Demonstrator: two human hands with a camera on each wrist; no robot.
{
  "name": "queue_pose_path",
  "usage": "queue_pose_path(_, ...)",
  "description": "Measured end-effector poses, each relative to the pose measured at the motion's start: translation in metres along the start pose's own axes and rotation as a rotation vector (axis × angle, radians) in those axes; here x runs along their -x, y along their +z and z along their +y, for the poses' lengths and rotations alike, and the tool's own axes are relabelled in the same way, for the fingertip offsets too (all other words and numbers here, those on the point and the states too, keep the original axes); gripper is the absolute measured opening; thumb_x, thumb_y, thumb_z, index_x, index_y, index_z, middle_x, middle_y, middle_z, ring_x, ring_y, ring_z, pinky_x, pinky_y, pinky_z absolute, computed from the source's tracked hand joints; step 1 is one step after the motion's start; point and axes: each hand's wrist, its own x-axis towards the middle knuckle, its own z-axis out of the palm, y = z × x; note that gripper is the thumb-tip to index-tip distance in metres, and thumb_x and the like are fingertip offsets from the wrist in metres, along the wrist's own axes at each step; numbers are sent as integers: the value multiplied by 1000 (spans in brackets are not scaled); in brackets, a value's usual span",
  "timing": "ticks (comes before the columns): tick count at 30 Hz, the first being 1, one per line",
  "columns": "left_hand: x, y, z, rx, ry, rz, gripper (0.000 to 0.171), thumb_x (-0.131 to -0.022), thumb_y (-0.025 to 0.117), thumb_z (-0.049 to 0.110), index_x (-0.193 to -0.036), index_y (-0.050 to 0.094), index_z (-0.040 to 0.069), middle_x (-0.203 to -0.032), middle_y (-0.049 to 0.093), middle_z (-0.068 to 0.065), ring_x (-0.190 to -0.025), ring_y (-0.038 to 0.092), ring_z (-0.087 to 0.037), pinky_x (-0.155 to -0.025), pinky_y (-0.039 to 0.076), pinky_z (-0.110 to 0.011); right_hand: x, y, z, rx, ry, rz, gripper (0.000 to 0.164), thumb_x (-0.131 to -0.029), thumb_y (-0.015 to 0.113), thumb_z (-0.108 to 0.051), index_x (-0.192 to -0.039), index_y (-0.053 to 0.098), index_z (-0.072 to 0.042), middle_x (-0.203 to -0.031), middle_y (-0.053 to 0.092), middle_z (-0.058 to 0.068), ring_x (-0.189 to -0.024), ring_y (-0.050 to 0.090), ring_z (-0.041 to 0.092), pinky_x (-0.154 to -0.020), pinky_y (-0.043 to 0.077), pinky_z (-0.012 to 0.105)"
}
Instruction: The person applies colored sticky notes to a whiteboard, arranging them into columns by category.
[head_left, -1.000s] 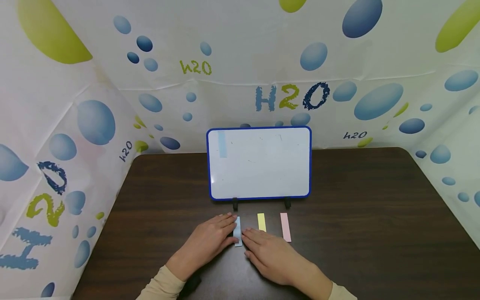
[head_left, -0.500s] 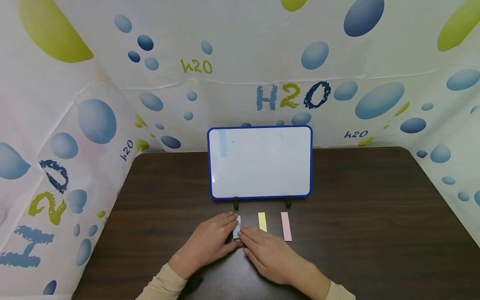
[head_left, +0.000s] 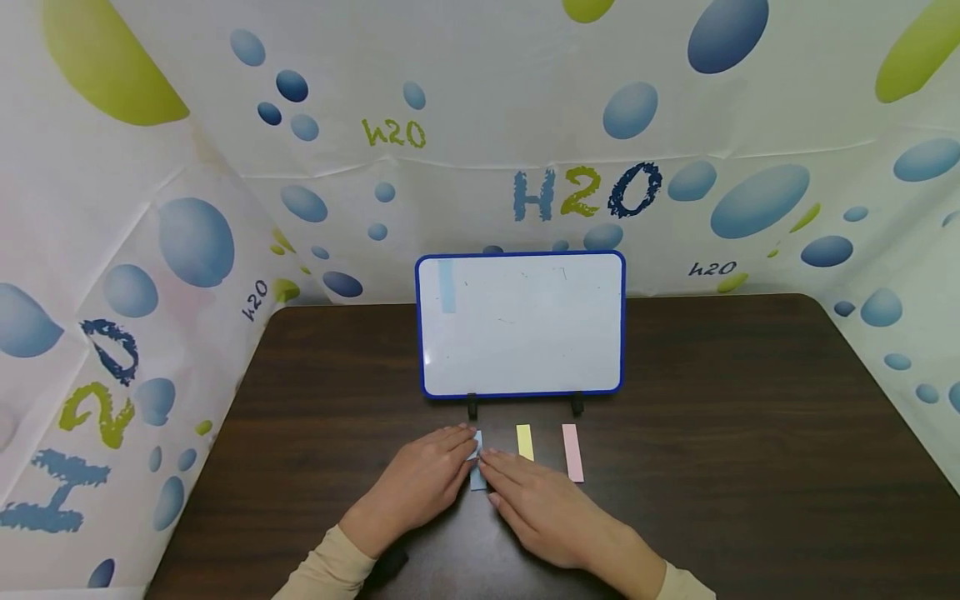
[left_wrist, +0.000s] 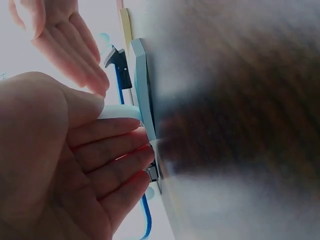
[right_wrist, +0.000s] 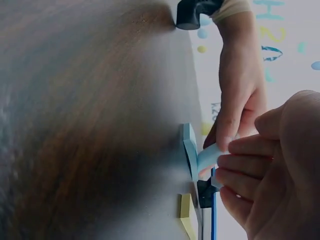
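A narrow pad of blue sticky notes (head_left: pixel 477 481) lies on the dark table between both hands. My left hand (head_left: pixel 420 475) pinches the pad's top sheet between thumb and index finger; in the left wrist view that blue sheet (left_wrist: pixel 121 112) bends up off the pad (left_wrist: pixel 143 82). Close on the other side is my right hand (head_left: pixel 551 517), its fingers extended together and fingertips at the pad's right edge. In the right wrist view the lifted strip curves toward the left thumb (right_wrist: pixel 227 137). The fingers partly hide the pad in the head view.
A yellow pad (head_left: pixel 524 442) and a pink pad (head_left: pixel 572 453) lie to the right of the blue one. Behind them a blue-framed whiteboard (head_left: pixel 517 333) stands on black feet, with a light blue strip (head_left: pixel 447 287) at its upper left. A printed curtain hangs behind the table.
The left thumb has slid onto the pad's near end and then moved up with the top sheet, which now bends upward. The right fingertips have shifted slightly left against the pad.
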Motion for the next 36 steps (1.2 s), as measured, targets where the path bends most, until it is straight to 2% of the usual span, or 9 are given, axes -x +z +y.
queue_pose_path(5,0,0,0,9,-5,3,31,-101,63,25,-124,72,6,-132,70,-9,-125,66,-23,-107,54,-39,-1,3,0,16,-24,-5,48,-112,36,-31,-152,49,-8,-160,46,5,-148,44,20,-119,43,40)
queue_pose_path(14,-3,2,2,-28,0,54,30,-96,70,28,-118,74,7,-125,74,-8,-119,69,-22,-104,56,-37,-4,14,0,182,-100,45,44,-110,43,-28,-145,57,-6,-151,56,7,-143,51,21,-116,47,35)
queue_pose_path(23,-7,3,6,-91,6,99,25,-94,73,26,-112,76,8,-117,76,-5,-114,71,-20,-101,58,-36,-4,17,-1,207,-100,66,44,-109,43,-29,-145,57,-6,-150,57,7,-142,51,20,-116,46,34)
queue_pose_path(36,-11,5,9,-57,-31,133,23,-92,74,26,-107,75,9,-110,76,-5,-103,73,-21,-95,59,-35,-6,15,-2,185,-75,1,45,-110,40,-28,-148,54,-6,-153,53,7,-144,49,19,-117,45,34)
